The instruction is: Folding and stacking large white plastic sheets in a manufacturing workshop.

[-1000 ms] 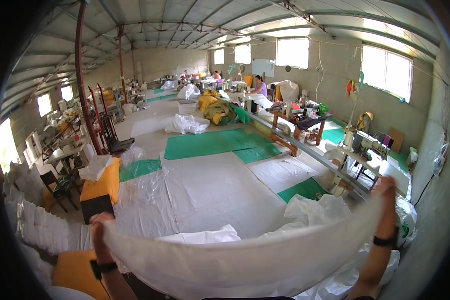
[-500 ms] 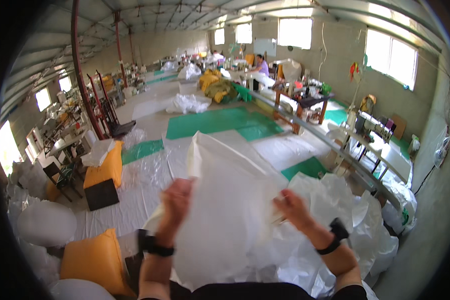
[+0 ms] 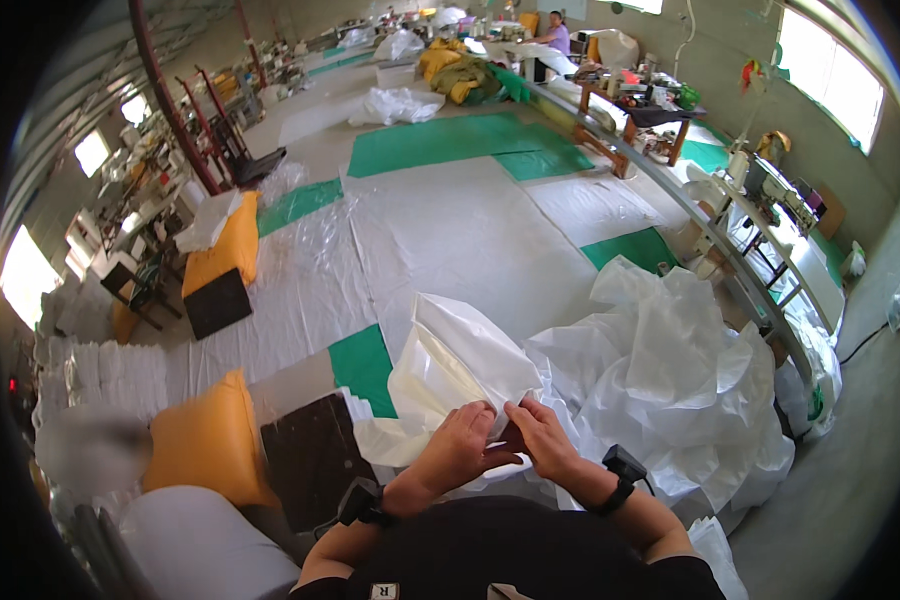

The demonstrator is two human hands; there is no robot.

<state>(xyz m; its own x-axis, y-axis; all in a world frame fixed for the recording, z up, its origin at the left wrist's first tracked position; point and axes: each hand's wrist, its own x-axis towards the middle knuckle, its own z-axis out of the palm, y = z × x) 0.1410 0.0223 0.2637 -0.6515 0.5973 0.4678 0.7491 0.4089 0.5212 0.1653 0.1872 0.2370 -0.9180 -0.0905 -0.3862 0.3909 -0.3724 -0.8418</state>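
The white sheet [image 3: 460, 350] is thin, limp and faintly glossy, creased and rising to a soft peak, with a yellowish tint inside its fold. It spreads just beyond the fingertips, its near edge touching them, and a loose flap hangs out to the left of the left hand [image 3: 458, 440]. That hand's fingers curl at the edge, thumb apart from them; whether they grip, I cannot tell. The right hand [image 3: 545, 440], just beside it, has its fingertips pinched together on the edge
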